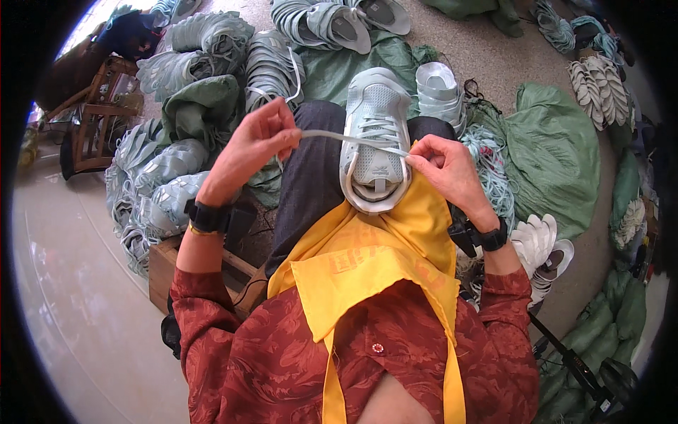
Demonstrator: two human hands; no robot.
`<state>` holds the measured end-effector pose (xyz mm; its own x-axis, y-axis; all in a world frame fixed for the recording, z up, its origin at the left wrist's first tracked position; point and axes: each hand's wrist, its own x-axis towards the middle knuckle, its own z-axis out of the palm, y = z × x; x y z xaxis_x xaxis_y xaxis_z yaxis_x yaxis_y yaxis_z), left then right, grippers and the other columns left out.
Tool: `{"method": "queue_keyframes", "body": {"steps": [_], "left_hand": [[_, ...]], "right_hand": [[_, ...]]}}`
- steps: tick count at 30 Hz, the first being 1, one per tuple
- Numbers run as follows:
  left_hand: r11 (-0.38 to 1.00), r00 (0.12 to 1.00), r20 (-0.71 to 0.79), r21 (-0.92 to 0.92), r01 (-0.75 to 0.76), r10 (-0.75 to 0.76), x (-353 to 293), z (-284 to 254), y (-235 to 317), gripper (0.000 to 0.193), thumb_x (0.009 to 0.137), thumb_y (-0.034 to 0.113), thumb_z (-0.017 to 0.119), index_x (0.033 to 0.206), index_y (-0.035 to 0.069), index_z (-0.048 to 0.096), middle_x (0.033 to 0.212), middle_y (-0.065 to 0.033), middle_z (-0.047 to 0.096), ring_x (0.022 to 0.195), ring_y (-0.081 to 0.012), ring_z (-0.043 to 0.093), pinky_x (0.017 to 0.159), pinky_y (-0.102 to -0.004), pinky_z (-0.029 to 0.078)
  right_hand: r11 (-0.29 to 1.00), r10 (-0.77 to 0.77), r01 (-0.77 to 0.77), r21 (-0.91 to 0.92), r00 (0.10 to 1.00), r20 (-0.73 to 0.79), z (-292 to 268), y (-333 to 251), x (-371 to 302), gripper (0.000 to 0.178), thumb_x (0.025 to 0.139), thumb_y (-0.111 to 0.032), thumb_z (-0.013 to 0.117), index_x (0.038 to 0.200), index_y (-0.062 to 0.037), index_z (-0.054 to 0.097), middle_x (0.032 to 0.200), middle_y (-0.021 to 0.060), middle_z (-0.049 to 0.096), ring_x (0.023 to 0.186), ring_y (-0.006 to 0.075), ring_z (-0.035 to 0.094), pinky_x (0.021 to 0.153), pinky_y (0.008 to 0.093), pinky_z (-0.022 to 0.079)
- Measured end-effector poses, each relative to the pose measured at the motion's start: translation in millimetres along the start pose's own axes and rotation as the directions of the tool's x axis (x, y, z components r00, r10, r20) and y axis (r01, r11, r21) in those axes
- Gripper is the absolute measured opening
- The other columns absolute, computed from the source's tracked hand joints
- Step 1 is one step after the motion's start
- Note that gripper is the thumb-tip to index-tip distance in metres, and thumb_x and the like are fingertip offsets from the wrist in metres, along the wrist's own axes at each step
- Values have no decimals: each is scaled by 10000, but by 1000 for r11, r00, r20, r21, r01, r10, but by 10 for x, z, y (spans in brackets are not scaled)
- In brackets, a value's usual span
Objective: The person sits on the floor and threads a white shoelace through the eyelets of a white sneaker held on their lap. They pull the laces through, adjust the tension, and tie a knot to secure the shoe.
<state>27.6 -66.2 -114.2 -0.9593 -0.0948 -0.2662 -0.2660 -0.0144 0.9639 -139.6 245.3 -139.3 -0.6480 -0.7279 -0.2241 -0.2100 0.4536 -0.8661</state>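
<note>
A pale mint shoe upper lies across my lap, its toe pointing away from me and its heel opening toward me. Pale lacing crosses its tongue. My left hand, off to the left of the upper, pinches one end of a flat light shoelace. The lace stretches taut over the tongue to the right. At the upper's right edge, my right hand closes thumb and fingers on the lace near the eyelets. A yellow apron lies under the heel end.
Stacks of mint uppers are piled on the left, and more lie ahead. A green sack and a bundle of loose laces are on the right. A wooden stool stands far left; a wooden box sits below my left arm.
</note>
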Motion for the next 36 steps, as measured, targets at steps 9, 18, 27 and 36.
{"method": "queue_keyframes", "body": {"steps": [9, 18, 27, 36], "left_hand": [[949, 956, -56, 150, -276, 287, 793, -312, 199, 140, 1008, 177, 681, 996, 92, 569, 937, 42, 615, 924, -50, 580, 866, -228, 459], [868, 932, 155, 342, -360, 326, 754, 398, 276, 121, 996, 145, 670, 1006, 30, 634, 1050, -44, 725, 1001, -159, 675, 940, -339, 520], [948, 933, 212, -199, -249, 289, 407, 772, 403, 136, 1026, 171, 652, 1003, 54, 586, 884, 27, 566, 826, -66, 548, 746, -237, 457], [966, 979, 9, -164, -201, 205, 314, -30, 279, 184, 1003, 210, 693, 1000, 89, 554, 807, 55, 500, 796, -55, 506, 791, -224, 440]], "right_hand": [[995, -1, 1, -98, 1000, 6, -41, -237, -121, 167, 896, -150, 758, 933, 12, 745, 702, 10, 683, 577, 32, 486, 540, 253, 420], [973, 27, -57, 225, 991, 134, -136, -301, -195, 156, 961, -142, 727, 986, 10, 748, 784, -26, 700, 697, 24, 625, 620, 192, 489], [947, 111, -161, 278, 976, 185, -396, -433, -353, 106, 981, -89, 697, 1027, -2, 737, 820, -25, 690, 665, 28, 616, 615, 184, 509], [884, 212, -248, 395, 968, 135, -751, 402, -762, 144, 968, -30, 681, 1095, 22, 725, 878, 52, 731, 697, 92, 668, 655, 234, 578]]}}
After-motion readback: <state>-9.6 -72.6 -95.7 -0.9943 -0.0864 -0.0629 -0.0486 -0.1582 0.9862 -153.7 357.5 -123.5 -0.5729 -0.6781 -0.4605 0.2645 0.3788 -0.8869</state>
